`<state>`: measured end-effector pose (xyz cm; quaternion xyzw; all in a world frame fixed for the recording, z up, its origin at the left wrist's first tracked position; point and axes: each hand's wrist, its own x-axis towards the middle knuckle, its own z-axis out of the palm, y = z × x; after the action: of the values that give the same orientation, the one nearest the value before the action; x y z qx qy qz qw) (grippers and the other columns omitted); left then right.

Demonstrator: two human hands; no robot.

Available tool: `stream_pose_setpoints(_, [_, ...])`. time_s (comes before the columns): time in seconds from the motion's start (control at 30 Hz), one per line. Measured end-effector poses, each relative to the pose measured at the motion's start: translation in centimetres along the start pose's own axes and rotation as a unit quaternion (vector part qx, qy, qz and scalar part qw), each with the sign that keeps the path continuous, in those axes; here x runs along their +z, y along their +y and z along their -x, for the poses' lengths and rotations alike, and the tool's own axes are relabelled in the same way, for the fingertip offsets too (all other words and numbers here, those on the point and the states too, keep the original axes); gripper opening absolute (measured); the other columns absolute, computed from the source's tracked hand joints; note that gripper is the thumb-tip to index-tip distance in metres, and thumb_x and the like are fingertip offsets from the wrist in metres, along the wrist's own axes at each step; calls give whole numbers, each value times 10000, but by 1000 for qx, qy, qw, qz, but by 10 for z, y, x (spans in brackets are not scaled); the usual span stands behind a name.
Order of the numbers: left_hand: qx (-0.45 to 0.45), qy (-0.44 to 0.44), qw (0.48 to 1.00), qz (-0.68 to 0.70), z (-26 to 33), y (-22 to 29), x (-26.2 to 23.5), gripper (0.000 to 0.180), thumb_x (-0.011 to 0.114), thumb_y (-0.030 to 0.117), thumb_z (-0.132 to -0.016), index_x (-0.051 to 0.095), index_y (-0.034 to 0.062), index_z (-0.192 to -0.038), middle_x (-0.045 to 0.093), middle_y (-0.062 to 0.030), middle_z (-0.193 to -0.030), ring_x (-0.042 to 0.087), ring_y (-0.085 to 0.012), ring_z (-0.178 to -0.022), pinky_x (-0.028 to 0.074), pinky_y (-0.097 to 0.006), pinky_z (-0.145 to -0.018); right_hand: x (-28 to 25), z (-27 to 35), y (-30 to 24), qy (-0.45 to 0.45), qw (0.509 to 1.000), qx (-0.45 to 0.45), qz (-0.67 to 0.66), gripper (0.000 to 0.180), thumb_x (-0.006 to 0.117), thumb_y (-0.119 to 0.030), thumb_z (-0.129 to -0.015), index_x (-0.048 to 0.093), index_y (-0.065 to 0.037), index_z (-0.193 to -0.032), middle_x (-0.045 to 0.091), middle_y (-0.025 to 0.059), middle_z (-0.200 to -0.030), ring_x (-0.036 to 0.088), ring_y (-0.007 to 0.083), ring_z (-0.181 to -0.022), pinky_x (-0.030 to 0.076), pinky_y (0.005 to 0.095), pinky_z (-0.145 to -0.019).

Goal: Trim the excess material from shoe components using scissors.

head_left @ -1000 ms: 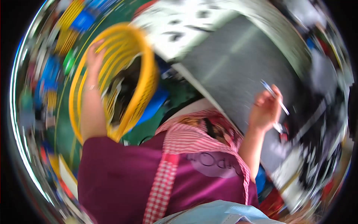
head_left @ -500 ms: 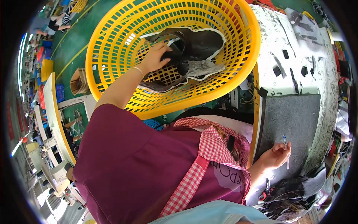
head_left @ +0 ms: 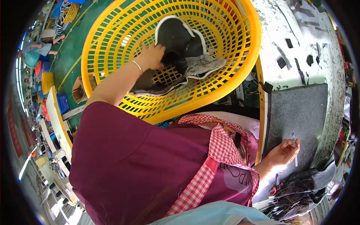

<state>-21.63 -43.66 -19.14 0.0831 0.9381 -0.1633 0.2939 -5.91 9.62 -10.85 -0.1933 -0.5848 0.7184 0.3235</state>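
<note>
Well, the left hand (head_left: 150, 56), loosely curled, sits inside the yellow basket (head_left: 255, 33) against dark, white-edged pieces (head_left: 174, 36); whether it pinches one, I can't tell from where I stand. Right of the basket, the right hand (head_left: 285, 152) pinches a slim clear pen (head_left: 293, 134), blue at one end, over a grey mat (head_left: 298, 107) on the counter (head_left: 270, 62). Farther from the basket, red-handled scissors (head_left: 276, 186) lie beside dark sheets (head_left: 298, 193).

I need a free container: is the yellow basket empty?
Not empty: dark pieces with pale edges lie inside the yellow basket, the left hand at them.
</note>
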Motion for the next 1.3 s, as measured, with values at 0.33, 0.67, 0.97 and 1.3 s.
stream_pose_setpoints(0.33, [-174,189,945,201,2,-49,17,343,588,84,-895,586,56,-1237,679,-220,-1171,670,-422,-1061,548,-528,-877,-1,0,-1,-22,1000,9,4,377,504,-304,-1078,669,29,-1145,563,39,-764,421,121,-669,332,261,-620])
stream_pose_setpoints(0.67, [-51,170,885,431,41,-137,-36,455,779,240,-870,645,-15,-1222,708,-178,-1141,658,-290,-1122,494,-394,-985,-10,-3,4,-43,997,14,-63,377,520,-299,-1072,678,32,-1159,594,63,-785,430,134,-672,338,261,-620])
stream_pose_setpoints(0.97, [-10,-298,577,760,-35,-52,66,459,820,32,-735,703,-25,-1176,729,-108,-1066,708,-242,-929,563,-336,-882,-12,-3,10,-58,997,5,-57,381,512,-296,-1076,679,34,-1167,623,66,-833,487,141,-699,345,259,-615])
stream_pose_setpoints(1.3, [4,-89,812,578,-8,13,31,984,711,244,-831,158,-5,-1606,421,-308,-1532,550,-421,-1304,478,-458,-1031,-15,-2,8,-50,997,8,-51,379,508,-290,-1080,682,38,-1158,649,65,-905,498,134,-709,341,249,-606])
